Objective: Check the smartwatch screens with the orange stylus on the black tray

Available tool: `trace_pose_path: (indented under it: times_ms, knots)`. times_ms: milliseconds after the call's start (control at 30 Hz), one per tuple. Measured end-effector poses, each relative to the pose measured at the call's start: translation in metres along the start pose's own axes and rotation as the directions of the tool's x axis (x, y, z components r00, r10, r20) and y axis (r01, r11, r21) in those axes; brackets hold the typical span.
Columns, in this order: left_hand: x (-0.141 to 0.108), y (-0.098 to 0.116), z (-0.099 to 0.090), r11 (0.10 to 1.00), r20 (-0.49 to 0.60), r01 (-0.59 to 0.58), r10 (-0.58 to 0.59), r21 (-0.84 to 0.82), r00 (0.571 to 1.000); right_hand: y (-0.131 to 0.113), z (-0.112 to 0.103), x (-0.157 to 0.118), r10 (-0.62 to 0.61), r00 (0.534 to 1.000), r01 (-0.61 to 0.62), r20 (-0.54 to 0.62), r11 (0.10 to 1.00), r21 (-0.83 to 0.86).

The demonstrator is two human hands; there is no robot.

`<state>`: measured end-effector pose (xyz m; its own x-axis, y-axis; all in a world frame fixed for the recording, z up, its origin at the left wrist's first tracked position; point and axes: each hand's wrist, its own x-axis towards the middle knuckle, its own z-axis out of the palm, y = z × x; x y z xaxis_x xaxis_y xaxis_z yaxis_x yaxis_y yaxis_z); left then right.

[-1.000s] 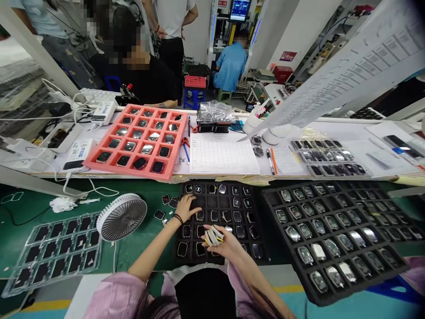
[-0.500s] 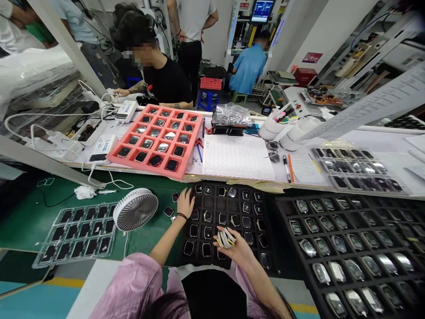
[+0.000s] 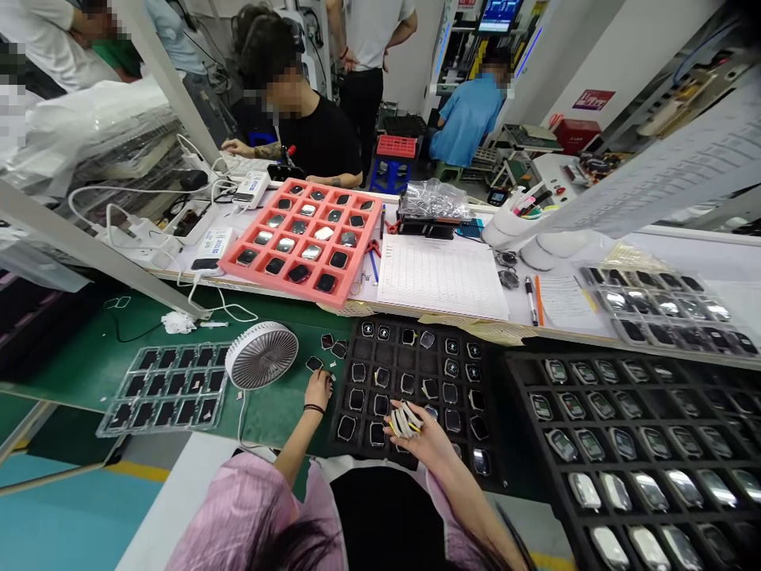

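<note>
Inside right hand (image 3: 416, 441), white strips (image 3: 405, 420); by left hand (image 3: 319, 391), black watch frames (image 3: 315, 363)

This is an electronics assembly workshop on a factory floor. A long workbench is laid across the frame, and a green bench mat (image 3: 77, 357) is spread along its near side. Small square device casings are set out in a black foam tray (image 3: 404, 357) at lower centre and a larger black foam tray (image 3: 636, 373) at lower right. Similar units are held in a pink foam tray (image 3: 348, 289) at centre, beside a printed log sheet (image 3: 440, 277). Production machinery with a lit monitor (image 3: 499, 12) is seen at upper centre, with a worker in a blue smock (image 3: 467, 123) seated before it. Across the bench, a worker in a black T-shirt (image 3: 318, 139) is seated at upper left of centre.
</note>
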<state>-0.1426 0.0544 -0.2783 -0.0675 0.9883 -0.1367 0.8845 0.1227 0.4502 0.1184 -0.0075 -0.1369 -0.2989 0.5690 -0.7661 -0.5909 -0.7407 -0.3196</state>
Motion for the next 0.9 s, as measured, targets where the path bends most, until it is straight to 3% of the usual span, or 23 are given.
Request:
trace_pose_path:
  times_ms: [233, 533, 667, 767, 900]
  knots:
    - [0.005, -0.003, -0.006, 0.995, 0.019, 0.088, -0.087, -0.045, 0.996, 0.006, -0.004, -0.004, 0.004, 0.999, -0.004, 0.038, 1.000, 0.016]
    - [0.023, 0.017, -0.002, 0.987, 0.082, 0.128, -0.120, -0.100, 0.989, 0.009, 0.002, -0.007, 0.011, 1.000, -0.011, 0.001, 1.000, -0.015]
    - [0.031, 0.022, -0.009, 0.976, 0.120, 0.153, -0.135, -0.158, 0.984, 0.008, 0.003, -0.006, 0.011, 1.000, -0.011, 0.008, 1.000, -0.008]
    - [0.033, 0.029, -0.022, 0.966, 0.144, 0.104, -0.071, -0.237, 0.987, 0.004, 0.007, -0.006, 0.002, 0.999, -0.002, 0.035, 1.000, 0.003]
    - [0.019, 0.058, -0.056, 0.915, 0.113, -0.073, 0.127, -0.397, 0.985, -0.004, 0.019, -0.010, -0.006, 0.998, 0.004, 0.062, 0.999, 0.037]
